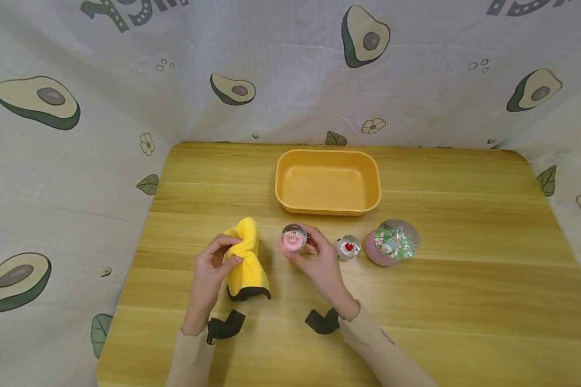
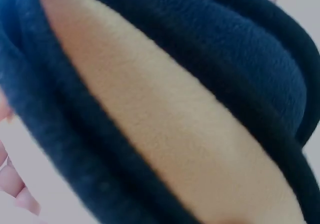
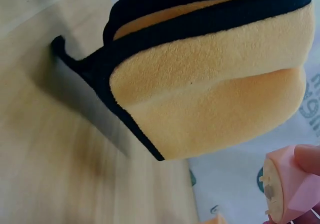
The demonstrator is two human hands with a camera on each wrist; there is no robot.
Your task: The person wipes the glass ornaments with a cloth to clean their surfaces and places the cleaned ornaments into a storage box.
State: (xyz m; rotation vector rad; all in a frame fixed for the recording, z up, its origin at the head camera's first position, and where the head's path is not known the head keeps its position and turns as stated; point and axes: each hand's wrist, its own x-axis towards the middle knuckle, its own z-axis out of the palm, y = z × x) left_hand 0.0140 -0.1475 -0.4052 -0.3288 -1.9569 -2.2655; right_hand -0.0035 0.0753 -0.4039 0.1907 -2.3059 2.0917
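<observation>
My left hand [image 1: 212, 271] pinches a yellow cloth [image 1: 248, 271] with dark edging, bunched and hanging in folds to the left of centre. Its edging and folds fill most of the left wrist view. To the right of it, my right hand [image 1: 321, 263] grips a small snow globe [image 1: 294, 238] with a pink figure inside. In the right wrist view the globe's faceted pink base [image 3: 295, 184] shows, its pale underside turned toward the cloth [image 3: 210, 93].
A yellow plastic tub [image 1: 326, 209] stands behind the hands. Right of my right hand are a small globe with a red detail [image 1: 348, 247] and a larger snow globe on a pink base [image 1: 392, 242]. An avocado-print sheet [image 1: 290, 80] hangs behind the wooden table [image 1: 474, 258].
</observation>
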